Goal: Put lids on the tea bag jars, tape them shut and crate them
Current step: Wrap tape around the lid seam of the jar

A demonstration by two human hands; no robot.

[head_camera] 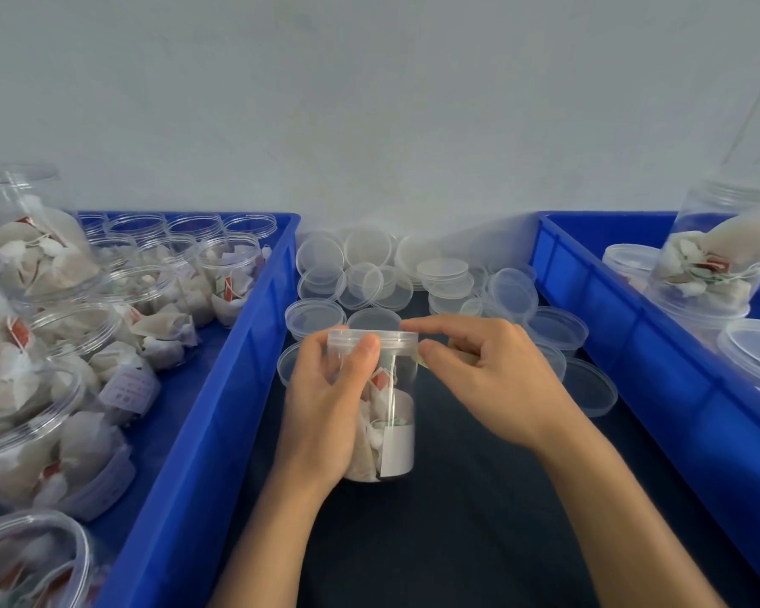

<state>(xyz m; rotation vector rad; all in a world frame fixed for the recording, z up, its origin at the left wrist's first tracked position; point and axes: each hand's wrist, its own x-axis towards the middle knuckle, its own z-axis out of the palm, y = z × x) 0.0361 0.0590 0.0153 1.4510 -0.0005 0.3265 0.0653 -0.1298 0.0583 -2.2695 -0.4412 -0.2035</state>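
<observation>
A clear plastic jar of tea bags [391,427] with a white label stands upright on the dark table between two blue crates. A clear lid [385,337] sits on its top. My left hand [325,405] grips the jar's left side, thumb across the lid's rim. My right hand [483,370] is at the lid's right edge, forefinger stretched over the rim and thumb just below, pinching what looks like a small piece of clear tape [424,359]. A heap of loose clear lids [413,274] lies behind the jar.
The left blue crate [220,388] holds several open jars of tea bags. The right blue crate [624,326] holds lidded jars, one standing tall [716,261]. A pale wall closes the back. Dark table surface [479,520] lies in front of the jar.
</observation>
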